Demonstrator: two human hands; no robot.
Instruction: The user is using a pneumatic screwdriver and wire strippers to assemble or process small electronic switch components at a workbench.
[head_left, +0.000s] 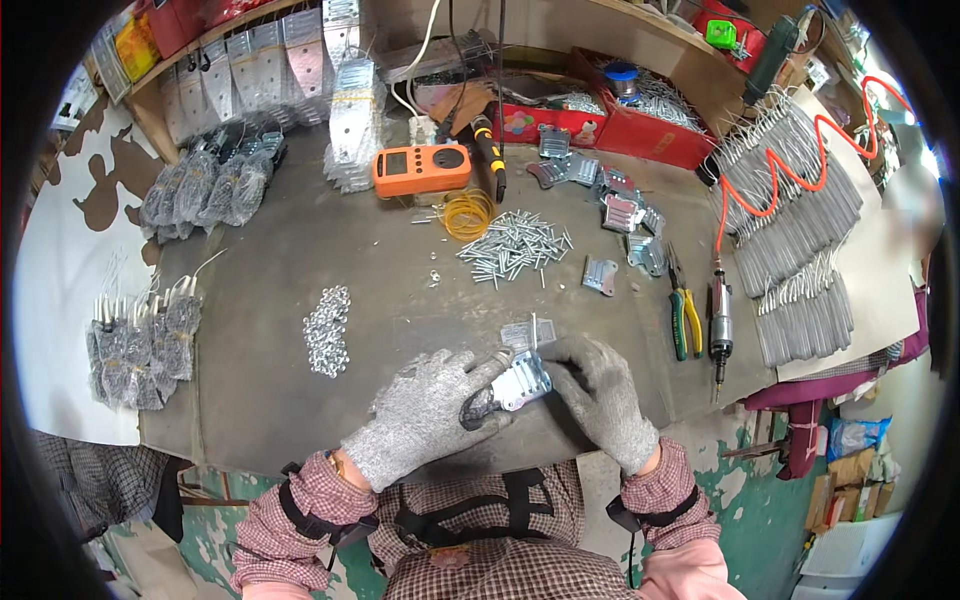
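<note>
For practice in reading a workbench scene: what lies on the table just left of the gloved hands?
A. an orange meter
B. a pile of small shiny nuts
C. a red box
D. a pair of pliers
B: the pile of small shiny nuts lies left of the left hand; the other things sit farther back or right.

clear bagged parts (205, 185) back left | more bags (140, 345) left edge | orange meter's grey screen (397, 162) centre back
</note>
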